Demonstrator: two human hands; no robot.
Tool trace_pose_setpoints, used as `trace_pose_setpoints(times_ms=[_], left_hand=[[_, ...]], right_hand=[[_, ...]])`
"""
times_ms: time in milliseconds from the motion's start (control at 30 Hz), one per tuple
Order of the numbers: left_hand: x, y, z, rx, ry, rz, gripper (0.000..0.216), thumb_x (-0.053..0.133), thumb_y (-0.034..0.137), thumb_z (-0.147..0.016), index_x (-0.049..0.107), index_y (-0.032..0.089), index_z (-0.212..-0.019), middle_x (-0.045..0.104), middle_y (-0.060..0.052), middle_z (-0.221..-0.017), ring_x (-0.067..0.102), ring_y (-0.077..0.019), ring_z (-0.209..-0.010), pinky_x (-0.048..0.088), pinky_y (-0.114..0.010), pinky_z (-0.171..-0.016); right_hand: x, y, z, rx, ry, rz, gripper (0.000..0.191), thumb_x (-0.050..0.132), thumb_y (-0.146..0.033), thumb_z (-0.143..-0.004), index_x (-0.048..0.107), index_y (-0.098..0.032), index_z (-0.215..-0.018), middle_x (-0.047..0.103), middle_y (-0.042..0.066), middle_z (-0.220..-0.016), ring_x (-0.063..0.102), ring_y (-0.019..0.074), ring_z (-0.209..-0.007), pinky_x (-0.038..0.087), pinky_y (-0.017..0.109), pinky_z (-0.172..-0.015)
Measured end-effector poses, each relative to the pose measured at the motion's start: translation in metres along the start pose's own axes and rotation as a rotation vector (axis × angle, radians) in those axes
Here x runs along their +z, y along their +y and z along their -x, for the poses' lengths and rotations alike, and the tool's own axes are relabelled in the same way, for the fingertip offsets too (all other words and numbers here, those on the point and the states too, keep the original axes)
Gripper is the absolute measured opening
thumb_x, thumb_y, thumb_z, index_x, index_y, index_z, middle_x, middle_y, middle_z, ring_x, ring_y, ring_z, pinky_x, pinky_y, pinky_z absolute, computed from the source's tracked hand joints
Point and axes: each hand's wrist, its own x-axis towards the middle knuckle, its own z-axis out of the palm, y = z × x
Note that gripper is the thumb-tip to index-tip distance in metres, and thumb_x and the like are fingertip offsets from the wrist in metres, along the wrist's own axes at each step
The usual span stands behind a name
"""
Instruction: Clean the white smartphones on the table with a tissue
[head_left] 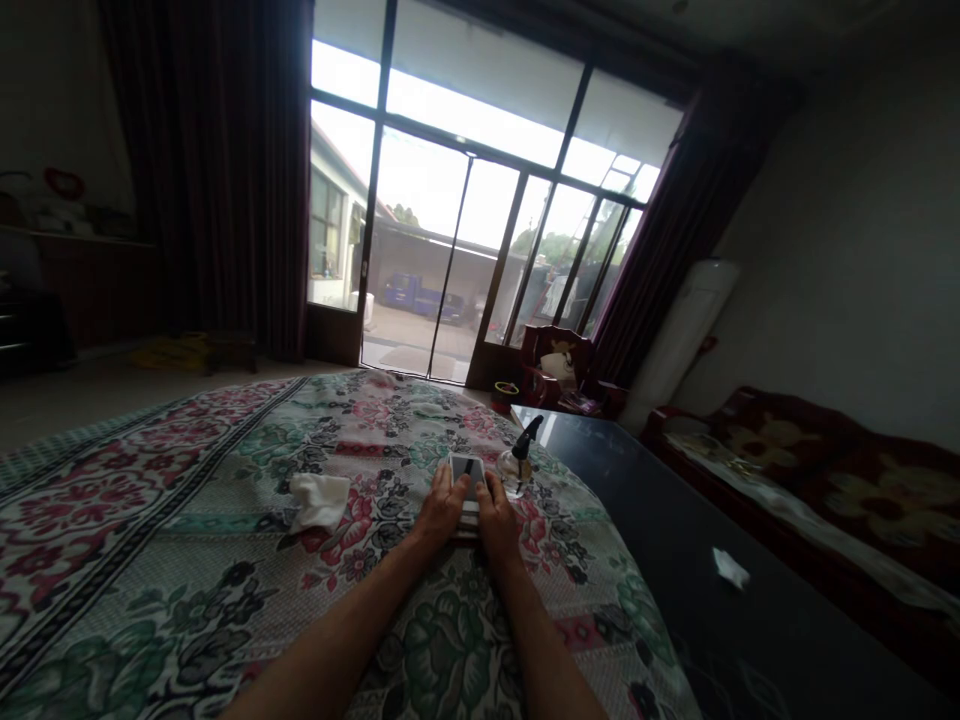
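Note:
Both my hands rest on a small flat pale object with a dark mark, perhaps a phone or case (pixel 466 470), lying on the floral bedspread (pixel 225 540). My left hand (pixel 442 505) has its fingers curled over the object's left edge. My right hand (pixel 496 515) grips its right side. A clear spray bottle (pixel 519 468) with a black trigger head stands just right of my right hand. A crumpled white cloth (pixel 319 498) lies to the left of my left hand.
A dark glossy table (pixel 675 520) runs along the bed's right side with a white scrap (pixel 730 568) on it. A red floral sofa (pixel 810 470) lines the right wall. Glass sliding doors (pixel 450 270) with dark curtains stand ahead.

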Motion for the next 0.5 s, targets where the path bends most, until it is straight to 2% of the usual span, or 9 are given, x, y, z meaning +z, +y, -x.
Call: trace_pose_setpoints(times_ms=[100, 267, 500], left_hand=[[0.002, 0.0003, 0.0007, -0.064, 0.017, -0.011, 0.061, 0.045, 0.042, -0.086, 0.041, 0.006, -0.136, 0.028, -0.02, -0.153, 0.019, -0.0268, -0.144, 0.016, -0.039, -0.118], [0.0027, 0.001, 0.0027, -0.064, 0.007, -0.01, 0.069, 0.049, 0.044, -0.084, 0.036, 0.004, -0.138, 0.024, -0.024, -0.153, 0.015, -0.0288, -0.144, 0.015, -0.038, -0.118], [0.0106, 0.0036, 0.0081, -0.083, 0.005, 0.031, 0.084, 0.047, 0.052, -0.083, 0.018, 0.005, -0.146, 0.009, -0.021, -0.157, -0.002, -0.0275, -0.146, 0.003, -0.039, -0.119]], right_hand=[[-0.0007, -0.0005, -0.0014, 0.008, -0.011, 0.029, 0.051, 0.042, -0.043, -0.084, 0.056, -0.019, -0.127, 0.062, 0.009, -0.126, 0.055, 0.0249, -0.119, 0.041, 0.034, -0.098], [0.0015, 0.0016, -0.0023, -0.046, -0.058, 0.055, 0.054, 0.044, -0.044, -0.085, 0.055, -0.016, -0.129, 0.056, 0.012, -0.133, 0.05, 0.0246, -0.125, 0.036, 0.035, -0.104], [0.0037, 0.009, -0.0042, -0.085, -0.09, 0.021, 0.054, 0.042, -0.045, -0.086, 0.053, -0.017, -0.132, 0.051, 0.01, -0.139, 0.041, 0.0237, -0.133, 0.032, 0.038, -0.109]])
